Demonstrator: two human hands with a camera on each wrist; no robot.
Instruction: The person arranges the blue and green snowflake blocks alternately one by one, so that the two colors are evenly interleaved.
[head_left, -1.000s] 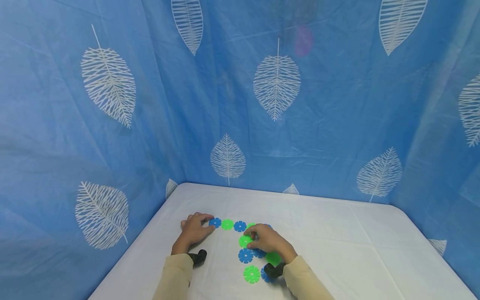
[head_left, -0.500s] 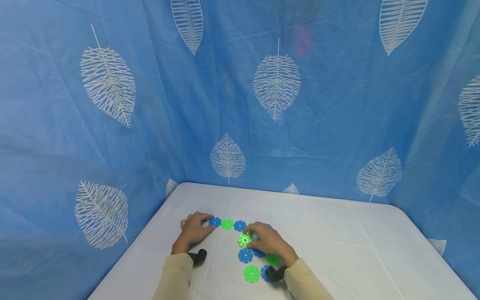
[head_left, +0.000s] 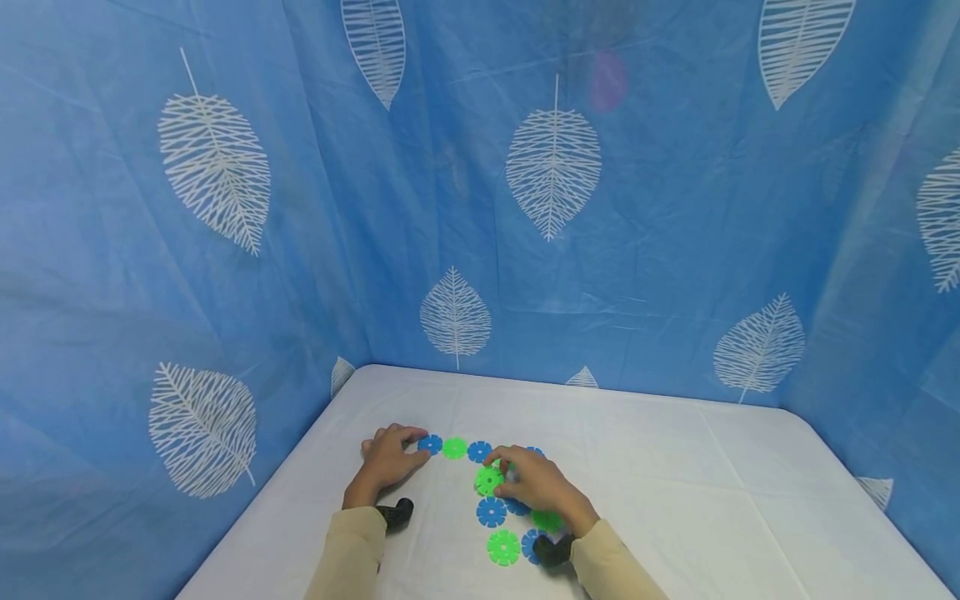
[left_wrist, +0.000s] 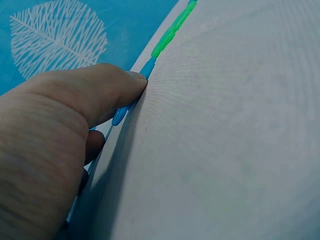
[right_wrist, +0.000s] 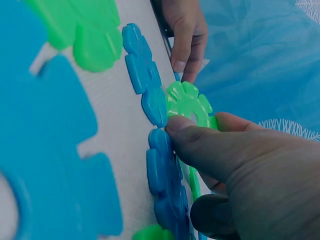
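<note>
My left hand (head_left: 387,459) rests on the table and pinches the blue snowflake disc (head_left: 430,445) at the left end of a row, its thumb on the near edge in the left wrist view. A green disc (head_left: 454,448) and another blue disc (head_left: 480,452) continue that row to the right. Between thumb and index finger, my right hand (head_left: 536,481) holds a green snowflake disc (right_wrist: 187,102), which stands tilted in the right wrist view. This hand partly covers several discs beneath and behind it. Just below the held disc lies a blue disc (head_left: 491,512).
Nearer the front lie a green disc (head_left: 503,548) and a blue disc (head_left: 530,546), the latter partly behind the right wrist's black camera mount (head_left: 553,550). Another green disc (head_left: 546,521) sits under the right wrist. Blue leaf-patterned cloth (head_left: 637,250) hangs around the white table (head_left: 675,483).
The green disc in my right hand has tilted and shifted slightly left and up, with the fingers moving a little along with it. My left hand has stayed in place.
</note>
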